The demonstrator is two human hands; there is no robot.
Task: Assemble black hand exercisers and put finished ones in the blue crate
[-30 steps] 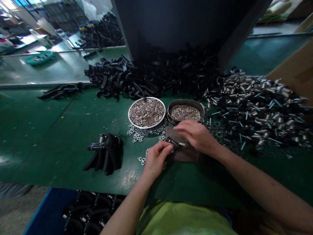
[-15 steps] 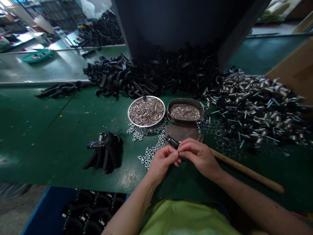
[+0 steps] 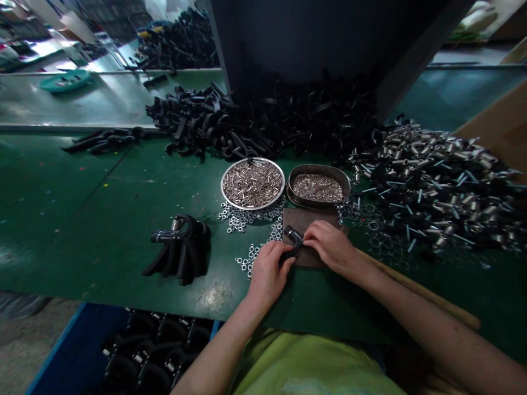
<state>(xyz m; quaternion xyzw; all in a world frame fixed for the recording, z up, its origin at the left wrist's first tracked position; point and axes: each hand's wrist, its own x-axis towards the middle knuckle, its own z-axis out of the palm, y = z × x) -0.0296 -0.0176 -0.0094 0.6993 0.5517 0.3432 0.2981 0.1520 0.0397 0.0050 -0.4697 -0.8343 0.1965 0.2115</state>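
Note:
My left hand (image 3: pixel 267 269) is closed round a small black handle part (image 3: pixel 292 239), holding it over a dark metal block (image 3: pixel 308 219) on the green table. My right hand (image 3: pixel 329 246) pinches at the same part from the right, fingers pressed together. Loose steel nuts (image 3: pixel 247 262) lie just left of my left hand. Behind the block stand a round dish of metal pins (image 3: pixel 252 184) and an oval tin of small metal pieces (image 3: pixel 318 187).
A bundle of finished black grippers (image 3: pixel 181 249) lies at the left. Heaps of black handles (image 3: pixel 255 123) fill the back, and springs with bolts (image 3: pixel 432 175) pile at the right. A wooden stick (image 3: pixel 428 296) runs under my right forearm. A blue crate (image 3: pixel 135 356) sits below the table edge.
My right hand came back from the oval tin to the part. Both hands then lowered the part onto the dark block.

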